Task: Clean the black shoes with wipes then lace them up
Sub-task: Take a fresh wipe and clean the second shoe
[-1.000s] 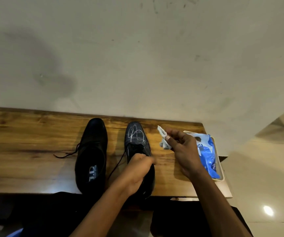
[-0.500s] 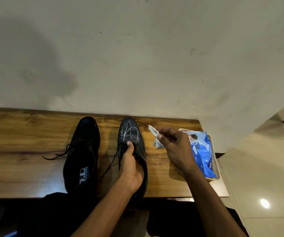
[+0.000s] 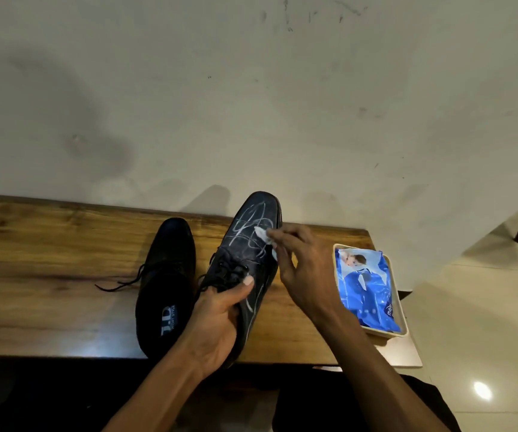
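As left hand (image 3: 217,319) grips shoe (image 3: 248,260)

The marked shoe's (image 3: 245,260) heel was hidden by the left hand (image 3: 217,322); the wipe (image 3: 265,238) was mostly covered by right fingers (image 3: 285,241).

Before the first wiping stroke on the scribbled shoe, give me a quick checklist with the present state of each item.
1. Black leather shoe with white scribbles held steady: ok, left hand grips it at the laces, toe tilted up.
2. White wipe in hand: ok, right hand pinches it in its fingers.
3. Wipe on the marks: ok, its tip lies against the scribbled toe.
4. Wipe damp enough: cannot tell.
5. Spare wipes in reach: ok, blue wipes packet lies in the cream tray beside the right hand.
6. Second plain black shoe out of the way: ok, flat on the wooden table, lace loose.
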